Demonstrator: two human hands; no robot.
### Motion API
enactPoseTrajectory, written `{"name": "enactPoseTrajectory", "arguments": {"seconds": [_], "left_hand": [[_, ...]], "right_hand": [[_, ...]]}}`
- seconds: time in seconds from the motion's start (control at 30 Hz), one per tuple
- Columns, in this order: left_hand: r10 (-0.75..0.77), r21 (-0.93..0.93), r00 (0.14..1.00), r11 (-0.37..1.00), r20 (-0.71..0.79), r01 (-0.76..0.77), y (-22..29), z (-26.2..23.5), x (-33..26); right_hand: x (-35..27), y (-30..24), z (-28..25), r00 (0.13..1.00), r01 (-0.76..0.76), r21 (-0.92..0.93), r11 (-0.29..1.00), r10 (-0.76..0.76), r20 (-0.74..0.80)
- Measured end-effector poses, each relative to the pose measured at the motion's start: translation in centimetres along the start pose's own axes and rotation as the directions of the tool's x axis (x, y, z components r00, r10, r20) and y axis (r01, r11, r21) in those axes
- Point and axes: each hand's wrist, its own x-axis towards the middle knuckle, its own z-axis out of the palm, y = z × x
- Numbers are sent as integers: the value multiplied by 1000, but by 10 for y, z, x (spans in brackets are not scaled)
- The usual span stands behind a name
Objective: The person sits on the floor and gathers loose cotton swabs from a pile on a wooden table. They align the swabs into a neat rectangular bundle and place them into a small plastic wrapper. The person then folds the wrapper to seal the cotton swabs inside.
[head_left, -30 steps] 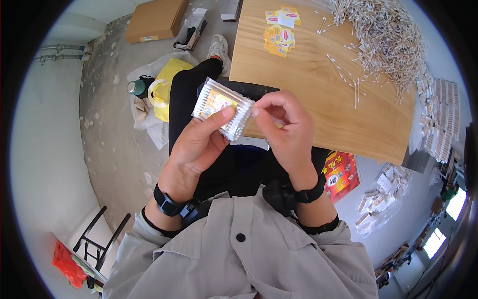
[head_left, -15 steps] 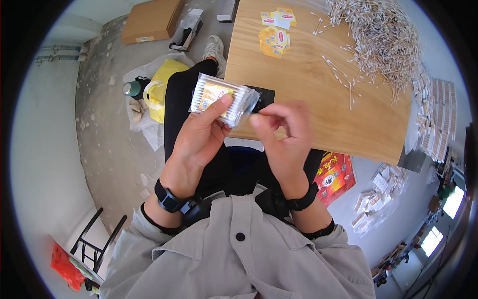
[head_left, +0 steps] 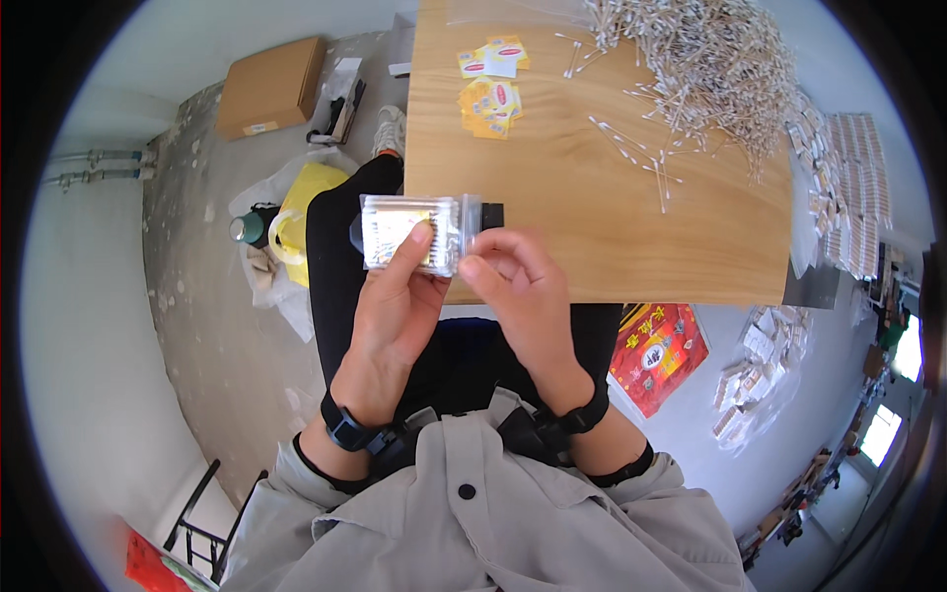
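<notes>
A clear plastic pack of cotton swabs with a yellow and white card inside is held up over my lap, by the near left corner of the table. My left hand is closed round its lower side, thumb across the front. At the pack's right end, the fingers of my right hand are pinched on the loose clear plastic edge. Glare on the wrapping hides part of the card.
The wooden table bears a large heap of loose cotton swabs and small yellow cards. Packed swabs lie beyond its right edge. On the floor are a red printed bag, a yellow bag and a cardboard box.
The pack has turned from a slant to nearly level. My right hand has closed in on its right end, and the whole view has shifted a little.
</notes>
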Motion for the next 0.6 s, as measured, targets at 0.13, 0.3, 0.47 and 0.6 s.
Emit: {"name": "enactPoseTrajectory", "arguments": {"seconds": [0.13,0.3,0.47,0.6], "left_hand": [[-29,-22,999,999,23,29,-19,3,3],[-147,14,987,989,61,147,-30,-4,8],[49,702,992,703,117,-118,-29,1,18],[174,871,907,259,383,-418,-23,41,17]], "right_hand": [[1,-7,-13,997,52,-218,975,-62,-41],[11,-25,-45,913,356,-561,747,-405,41],[20,-43,-85,796,564,-703,432,-510,325],[26,-48,-111,742,649,-715,259,-424,520]]}}
